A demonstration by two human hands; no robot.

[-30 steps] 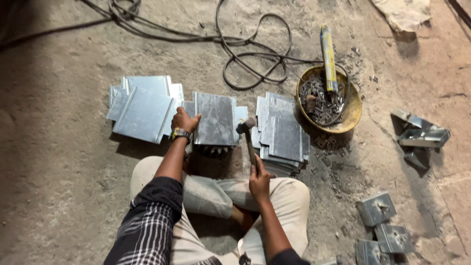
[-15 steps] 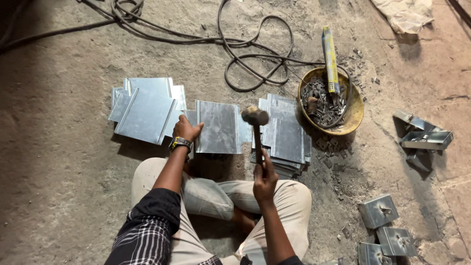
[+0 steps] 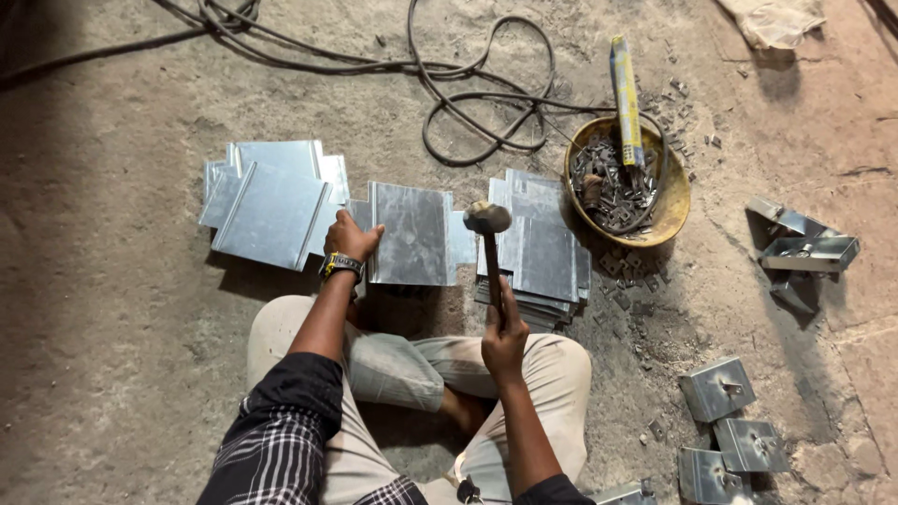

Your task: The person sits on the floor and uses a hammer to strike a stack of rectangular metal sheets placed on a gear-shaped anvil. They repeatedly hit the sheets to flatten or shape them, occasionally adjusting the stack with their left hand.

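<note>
A person sits cross-legged on the concrete floor [image 3: 112, 355], seen from above. The right hand [image 3: 505, 339] has its fingers wrapped tight around the lower end of a hammer [image 3: 490, 245] handle; the hammer stands nearly upright, its rounded head raised above the gap between two groups of metal. The left hand [image 3: 350, 239], with a watch [image 3: 341, 266] on the wrist, lies flat with the fingers spread narrow on the left edge of a galvanised metal sheet [image 3: 412, 234], pressing it down without gripping it. That sheet lies on the floor straight ahead of the knees, between two other lots.

To its left sits a loose stack of folded sheets [image 3: 271, 201] (the top one tilted across the rest). To its right, just beside the hammer, is a neater pile of sheets [image 3: 547, 248], partly behind the hammer's handle.

Further right stands a yellow bowl [image 3: 675, 201] holding small dark metal pieces, with a long yellow-and-blue tube [image 3: 625, 98] leaning out over its rim. A black cable [image 3: 468, 103] loops across the floor beyond the sheets. At the far right lie bent metal brackets [image 3: 804, 248], and nearer the right knee a few small folded plates [image 3: 718, 388] with a fastener on each. A pale rag [image 3: 772, 19] lies at the top edge.
</note>
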